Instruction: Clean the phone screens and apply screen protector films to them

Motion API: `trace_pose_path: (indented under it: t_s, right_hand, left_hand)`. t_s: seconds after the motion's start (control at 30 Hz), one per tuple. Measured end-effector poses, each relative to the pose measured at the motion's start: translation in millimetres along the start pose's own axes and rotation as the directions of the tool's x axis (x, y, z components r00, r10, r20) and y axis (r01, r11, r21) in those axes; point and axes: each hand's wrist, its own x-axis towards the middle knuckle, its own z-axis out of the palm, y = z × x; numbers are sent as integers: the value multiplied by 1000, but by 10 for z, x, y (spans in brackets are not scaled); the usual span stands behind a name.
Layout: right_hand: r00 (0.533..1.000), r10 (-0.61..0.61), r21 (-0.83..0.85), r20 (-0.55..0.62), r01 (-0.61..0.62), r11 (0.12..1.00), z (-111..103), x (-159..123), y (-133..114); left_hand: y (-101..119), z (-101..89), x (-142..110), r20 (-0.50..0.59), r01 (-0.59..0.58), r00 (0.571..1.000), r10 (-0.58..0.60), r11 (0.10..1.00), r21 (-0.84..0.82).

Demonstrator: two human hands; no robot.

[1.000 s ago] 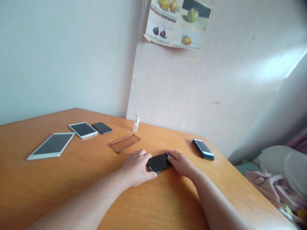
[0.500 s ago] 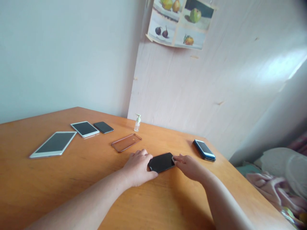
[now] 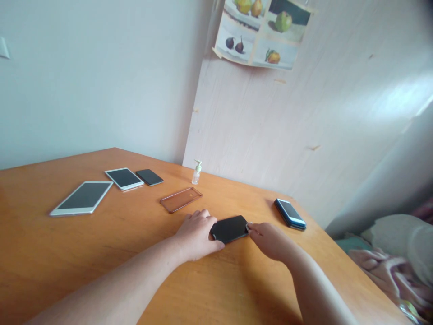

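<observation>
A black smartphone (image 3: 230, 229) lies screen up on the wooden table (image 3: 216, 289). My left hand (image 3: 198, 237) grips its left end between thumb and fingers. At the phone's right end is my right hand (image 3: 267, 238), its fingers pressed together around a small white piece of material (image 3: 248, 226) that touches the phone's edge; whether it is cloth or tissue I cannot tell. Beyond my left hand lies a clear brownish phone case (image 3: 181, 200). A small pump bottle (image 3: 196, 173) stands upright behind the case.
Toward the left lie a white tablet (image 3: 83, 198), a smaller white tablet (image 3: 124, 178) and a dark phone (image 3: 149, 177). A stack of phones (image 3: 291, 213) sits near the table's right edge. Behind rises a wall with fruit pictures (image 3: 262, 34); bedding (image 3: 392, 257) is at the right.
My right hand has shifted slightly on the phone's right end, with the white piece still in its fingers. My left hand keeps its grip. The camera view has turned a little.
</observation>
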Motion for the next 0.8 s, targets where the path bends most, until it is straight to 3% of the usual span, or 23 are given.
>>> trace_pose_path:
  t_s: [0.2,0.47,0.67,0.8]
  right_hand:
    - [994,92,-140,-59,-99,985,-21,-101,-221]
    - [984,170,-106,-53,-175,979,-35,-16,-75]
    - [998,-40,-53,-50,37,998,4,-109,-286]
    - [968,-243,18,-55,244,970,31,-165,-429]
  left_hand:
    - [2,-7,-1,4,-4,1000,4,1000,-8]
    - [9,-23,-6,15,6,1000,-5,1000,-16]
    - [9,-27,-2,30,13,999,-12,999,-30]
    - [-9,-10,4,22,0,1000,1,999,-32]
